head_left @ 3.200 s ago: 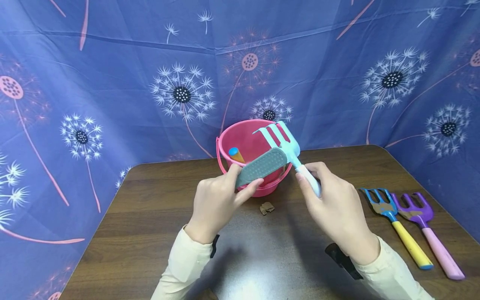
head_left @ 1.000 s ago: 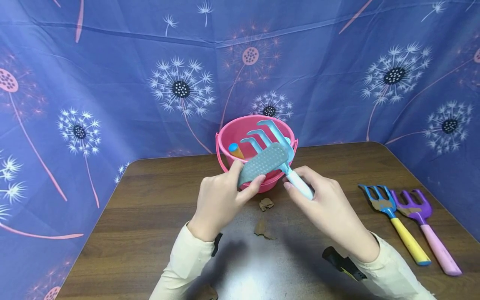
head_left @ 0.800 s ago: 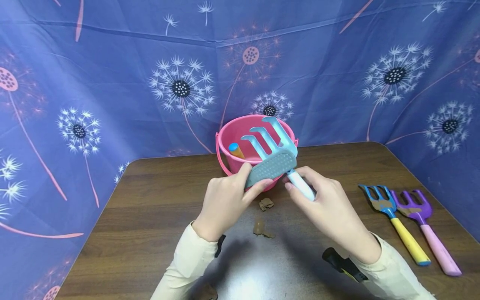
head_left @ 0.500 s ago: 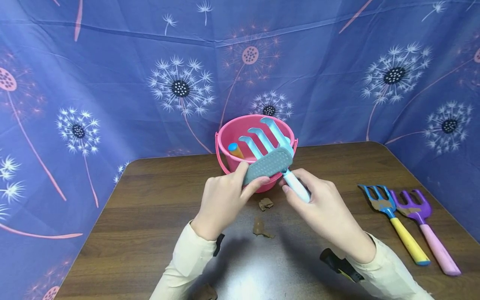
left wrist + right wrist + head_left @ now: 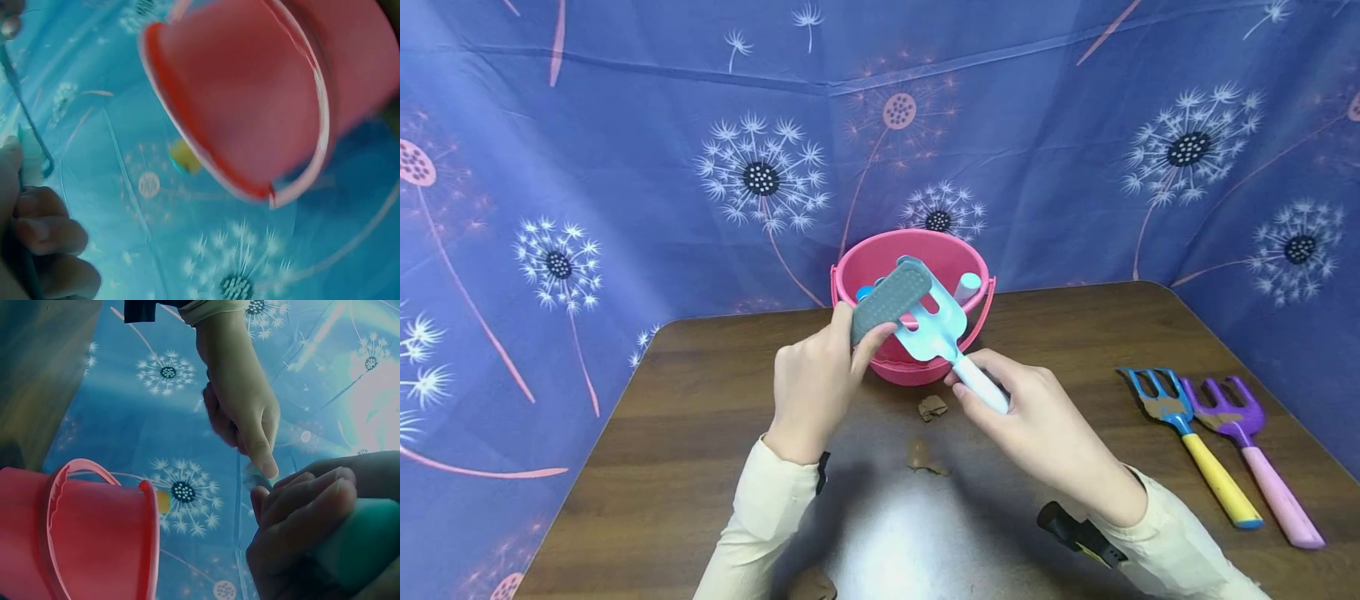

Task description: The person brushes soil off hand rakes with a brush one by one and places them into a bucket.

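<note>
In the head view my left hand point(image 5: 816, 379) grips a grey-green oblong pad point(image 5: 891, 302) with a dotted face. The pad lies across the tines of a light-blue hand rake point(image 5: 936, 333), covering part of them. My right hand point(image 5: 1037, 425) holds the rake by its white handle point(image 5: 981, 383), tines pointing up and left. Both tools are in the air before a pink bucket point(image 5: 910, 373). From the right wrist view, my right fingers point(image 5: 306, 519) wrap the handle, its green end point(image 5: 369, 544) showing. Curled left fingers point(image 5: 56, 237) appear in the left wrist view.
Inside the bucket show a blue-tipped handle point(image 5: 864, 292) and a pale blue handle end point(image 5: 967, 287). Brown scraps point(image 5: 932, 407) lie on the wooden table point(image 5: 700, 400). At right rest a blue rake point(image 5: 1183, 425) with yellow handle and a purple rake point(image 5: 1236, 417) with pink handle, both brown-smeared.
A brown scrap has appeared on the table since the oldest frame. Lately the pad moved left and up, from the rake's neck side onto its tines; the rake turned and dropped slightly.
</note>
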{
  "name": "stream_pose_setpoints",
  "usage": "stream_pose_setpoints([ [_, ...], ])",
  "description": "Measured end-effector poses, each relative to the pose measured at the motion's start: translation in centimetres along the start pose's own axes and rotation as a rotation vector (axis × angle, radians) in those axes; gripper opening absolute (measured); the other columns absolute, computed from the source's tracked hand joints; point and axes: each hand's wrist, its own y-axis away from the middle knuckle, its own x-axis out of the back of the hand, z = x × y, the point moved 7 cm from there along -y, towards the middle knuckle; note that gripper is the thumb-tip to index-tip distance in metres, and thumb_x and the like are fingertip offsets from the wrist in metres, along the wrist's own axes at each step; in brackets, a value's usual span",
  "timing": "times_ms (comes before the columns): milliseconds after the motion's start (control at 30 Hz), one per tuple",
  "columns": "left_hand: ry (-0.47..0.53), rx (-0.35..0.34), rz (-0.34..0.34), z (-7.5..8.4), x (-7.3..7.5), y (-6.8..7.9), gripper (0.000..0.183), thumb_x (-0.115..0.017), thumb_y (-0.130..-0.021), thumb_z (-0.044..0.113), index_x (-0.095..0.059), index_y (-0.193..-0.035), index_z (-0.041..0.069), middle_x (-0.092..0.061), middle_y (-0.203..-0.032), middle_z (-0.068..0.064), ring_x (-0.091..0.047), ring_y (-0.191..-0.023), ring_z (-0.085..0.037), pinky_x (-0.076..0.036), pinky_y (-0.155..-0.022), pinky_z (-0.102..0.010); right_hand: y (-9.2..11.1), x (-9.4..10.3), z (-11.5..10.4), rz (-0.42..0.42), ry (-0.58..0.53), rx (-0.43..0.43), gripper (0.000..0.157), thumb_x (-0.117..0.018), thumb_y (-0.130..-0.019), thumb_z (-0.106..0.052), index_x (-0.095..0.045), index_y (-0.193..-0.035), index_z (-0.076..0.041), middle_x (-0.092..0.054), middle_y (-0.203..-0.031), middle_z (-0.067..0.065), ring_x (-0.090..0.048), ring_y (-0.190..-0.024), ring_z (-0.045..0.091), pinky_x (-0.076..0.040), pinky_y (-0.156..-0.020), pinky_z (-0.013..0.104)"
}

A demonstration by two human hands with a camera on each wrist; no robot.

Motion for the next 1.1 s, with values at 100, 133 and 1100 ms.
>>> stream_pose_setpoints([
  [100, -0.062, -0.045, 0.085, 0.3, 0.7, -0.2, 0.056, -0.048, -0.099, 0.062, -0.052, -0.088, 0.006, -0.046, -0.05, 0.0, -0.044, -0.039, -0.013, -0.031, -0.038, -0.029, -0.1, -0.1, 0.4, -0.007, 0.014, -0.045, 0.009, -0.065, -0.099, -0.023, -0.066, -0.108, -0.02, -0.05, -0.071, -0.006, -0.043, -0.059, 0.007, -0.039, -0.056, 0.025],
  [133, -0.064, -0.053, 0.1, 0.5, 0.8, -0.1, 0.057, -0.048, -0.099, 0.062, -0.052, -0.087, 0.006, -0.046, -0.05, -0.001, -0.044, -0.038, -0.014, -0.031, -0.038, -0.029, -0.1, -0.1, 0.5, -0.007, 0.019, -0.058, 0.009, -0.064, -0.099, -0.022, -0.065, -0.107, -0.019, -0.049, -0.07, -0.005, -0.043, -0.059, 0.008, -0.039, -0.055, 0.026],
  [1100, -0.075, -0.074, 0.129, -0.6, -0.1, 0.1, 0.05, -0.065, -0.094, 0.053, -0.051, -0.075, 0.009, -0.041, -0.049, 0.0, -0.039, -0.037, -0.014, -0.025, -0.038, -0.029, 0.0, -1.1, 0.0, -0.014, -0.045, -0.023, 0.011, -0.065, -0.1, -0.025, -0.064, -0.11, -0.021, -0.056, -0.075, -0.005, -0.047, -0.062, 0.008, -0.042, -0.057, 0.026],
])
